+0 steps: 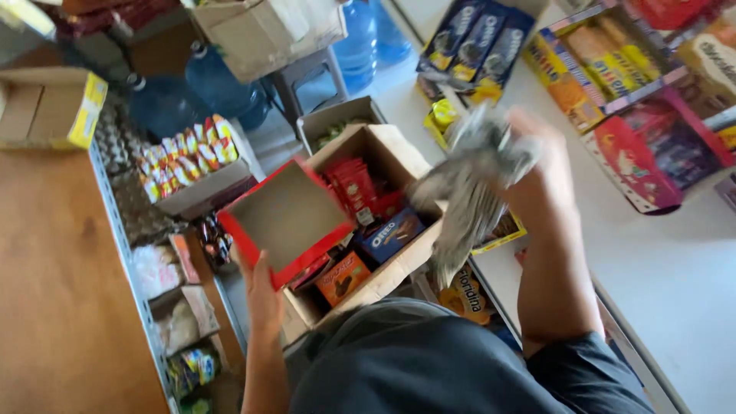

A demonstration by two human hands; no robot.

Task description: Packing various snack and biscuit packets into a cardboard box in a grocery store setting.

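Motion blur smears the silvery bundle (471, 188) in the right hand (540, 172), so its kind is unreadable

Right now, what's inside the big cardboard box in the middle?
The cardboard box holds snack packs: red packets, a blue cookie pack, an orange pack. The red tray in the left hand covers its left part; deeper layers are hidden.

Blue water jugs (222, 80) are standing at twelve o'clock beside a grey stool (307, 77). A tray of small bright wrapped sweets (184, 157) is sitting at ten o'clock above the metal shelf rail (123, 238). A yellow-edged carton (50, 107) is resting at nine o'clock. Biscuit display boxes (606, 69) are lying at two o'clock on the white counter (675, 268), possibly wafers
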